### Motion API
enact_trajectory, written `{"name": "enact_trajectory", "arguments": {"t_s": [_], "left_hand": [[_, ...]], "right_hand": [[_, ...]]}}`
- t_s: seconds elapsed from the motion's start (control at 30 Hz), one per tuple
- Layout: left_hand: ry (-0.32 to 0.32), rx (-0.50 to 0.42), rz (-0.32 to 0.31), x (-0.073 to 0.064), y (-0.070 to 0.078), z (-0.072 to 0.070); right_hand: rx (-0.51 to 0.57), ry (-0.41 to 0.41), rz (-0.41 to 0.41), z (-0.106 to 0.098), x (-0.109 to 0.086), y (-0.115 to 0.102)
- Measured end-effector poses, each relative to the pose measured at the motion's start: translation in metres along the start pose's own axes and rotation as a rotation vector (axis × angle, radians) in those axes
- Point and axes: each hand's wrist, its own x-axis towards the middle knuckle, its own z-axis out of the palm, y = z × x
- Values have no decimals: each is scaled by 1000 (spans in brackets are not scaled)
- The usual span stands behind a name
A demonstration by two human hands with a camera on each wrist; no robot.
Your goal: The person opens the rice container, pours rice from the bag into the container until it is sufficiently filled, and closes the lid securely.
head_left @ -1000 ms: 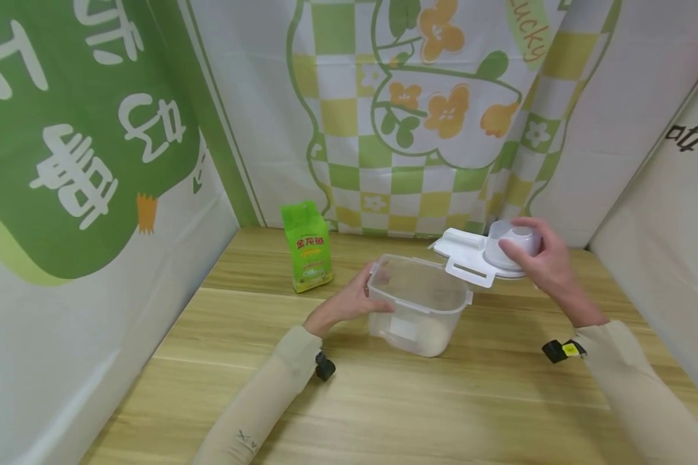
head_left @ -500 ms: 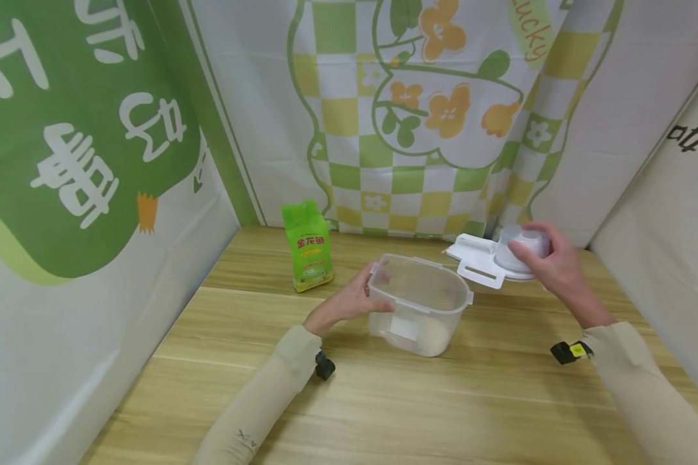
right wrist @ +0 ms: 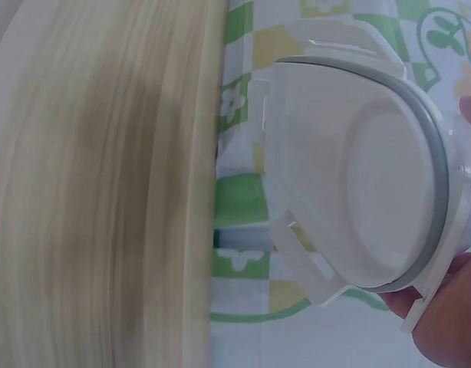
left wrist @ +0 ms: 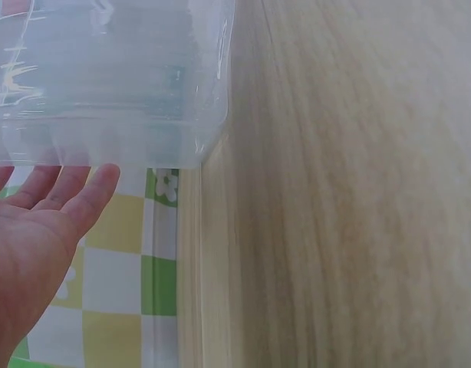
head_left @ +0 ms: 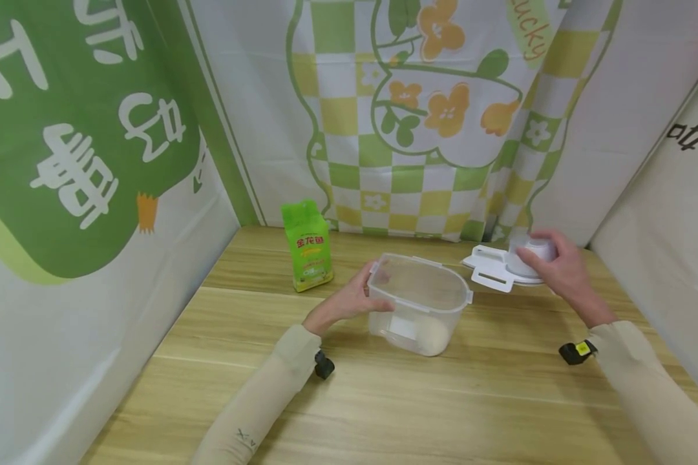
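A clear plastic storage container (head_left: 450,316) stands uncovered on the table, with whitish contents (head_left: 433,334) low at its right end. My left hand (head_left: 349,305) grips its left end, thumb along the front wall; the left wrist view shows the fingers (left wrist: 86,201) against the plastic. To the right, my right hand (head_left: 569,279) holds a white lid (head_left: 491,276) by the clear cup (head_left: 523,257) on its top. The right wrist view shows the lid's underside (right wrist: 316,146), its grey seal and side flaps, above the table's level.
A green upright bag (head_left: 311,252) with red lettering stands at the back left. Behind it hangs a checked, flowered cloth (head_left: 384,181). Printed cloths also close off both sides of the wooden table (head_left: 372,407).
My right hand has carried the lid further right and slightly down, away from the container. The left hand, the container and the green bag have stayed in place.
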Motion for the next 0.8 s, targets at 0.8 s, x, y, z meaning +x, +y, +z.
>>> {"name": "enact_trajectory", "arguments": {"t_s": [0.8], "left_hand": [[0, 0, -57, 0, 0, 0]], "right_hand": [[-118, -144, 104, -10, 0, 40]]}}
